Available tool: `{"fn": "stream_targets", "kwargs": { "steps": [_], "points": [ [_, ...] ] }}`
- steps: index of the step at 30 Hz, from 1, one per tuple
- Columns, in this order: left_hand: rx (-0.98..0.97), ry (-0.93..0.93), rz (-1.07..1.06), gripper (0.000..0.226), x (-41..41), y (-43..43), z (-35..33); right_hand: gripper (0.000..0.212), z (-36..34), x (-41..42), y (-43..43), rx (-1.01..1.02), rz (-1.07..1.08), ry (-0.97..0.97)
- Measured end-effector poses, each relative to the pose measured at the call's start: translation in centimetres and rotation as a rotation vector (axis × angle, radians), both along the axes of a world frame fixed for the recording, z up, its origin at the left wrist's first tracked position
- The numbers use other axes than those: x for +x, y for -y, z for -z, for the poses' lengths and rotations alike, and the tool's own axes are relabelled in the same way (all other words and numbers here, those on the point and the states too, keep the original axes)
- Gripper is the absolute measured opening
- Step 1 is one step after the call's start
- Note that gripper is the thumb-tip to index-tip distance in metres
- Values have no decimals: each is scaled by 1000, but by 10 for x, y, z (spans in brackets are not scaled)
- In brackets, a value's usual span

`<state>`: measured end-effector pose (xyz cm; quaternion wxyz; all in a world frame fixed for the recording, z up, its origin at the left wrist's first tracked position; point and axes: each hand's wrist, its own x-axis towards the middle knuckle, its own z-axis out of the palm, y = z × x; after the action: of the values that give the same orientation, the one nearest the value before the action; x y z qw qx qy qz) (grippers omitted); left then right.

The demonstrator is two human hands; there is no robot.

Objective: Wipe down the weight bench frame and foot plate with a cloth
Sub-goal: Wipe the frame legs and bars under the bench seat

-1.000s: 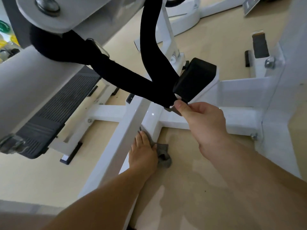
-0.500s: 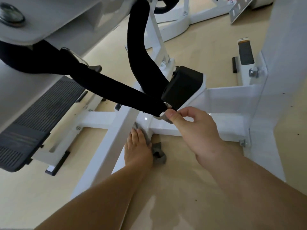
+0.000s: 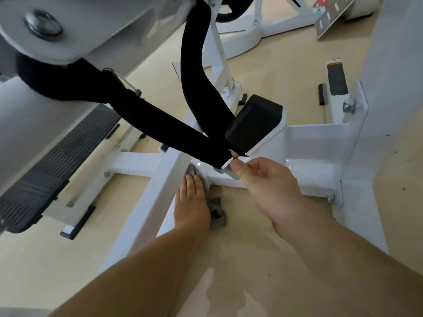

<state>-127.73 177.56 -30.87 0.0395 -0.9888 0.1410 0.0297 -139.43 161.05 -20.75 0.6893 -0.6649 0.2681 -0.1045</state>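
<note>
L hand (image 3: pixel 191 203) still on cloth (image 3: pixel 218 215), R hand (image 3: pixel 269 191) still pinching strap (image 3: pixel 174 131)

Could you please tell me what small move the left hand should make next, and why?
Probably slide the left hand and the cloth forward along the white frame into the joint: its flat fingers press the cloth against the frame, and the right hand pinches the black strap by its metal end, holding it clear.
</note>
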Motion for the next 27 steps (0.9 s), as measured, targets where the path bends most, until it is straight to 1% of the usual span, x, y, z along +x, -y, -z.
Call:
{"fn": "stream_targets", "kwargs": {
  "steps": [2,7,9,11,13,14,15,18,19,20,22,23,25,27],
  "points": [
    [8,15,-20,90,-28,-17,3,35,-1,-6,-4,-20,-25,-5],
    [224,-100,-134,85,-69,-47,-4,36,8,-24,-29,3,-164,-15],
    [274,-138,-165,84,-91,-56,-9,37,7,-30,-38,27,-201,-20],
    [329,-172,-160,80,-116,-69,-17,39,3,-36,-48,50,-239,-28],
    [366,-184,-110,81,-144,-81,-28,41,1,-44,-58,96,-262,-36],
    [333,-192,-89,81,-157,-87,-31,40,1,-48,-62,111,-274,-47],
    [255,-204,-70,76,-170,-91,-35,38,0,-52,-67,118,-296,-63],
    [-250,-257,-122,28,-203,-91,-51,36,-1,-65,-74,104,-407,-78],
    [-367,-261,-166,19,-209,-88,-56,36,-2,-69,-72,100,-430,-72],
    [-437,-273,-221,17,-211,-82,-59,35,-3,-72,-68,100,-439,-63],
    [-528,-310,-311,24,-216,-76,-65,29,-5,-77,-59,102,-451,-62],
    [-558,-324,-320,26,-220,-71,-71,25,-6,-80,-56,102,-451,-65],
    [-576,-311,-251,25,-226,-59,-83,23,-9,-87,-52,82,-435,-72],
    [-603,-293,-129,15,-232,-46,-98,25,-10,-90,-49,46,-430,-78]
  ]
}}
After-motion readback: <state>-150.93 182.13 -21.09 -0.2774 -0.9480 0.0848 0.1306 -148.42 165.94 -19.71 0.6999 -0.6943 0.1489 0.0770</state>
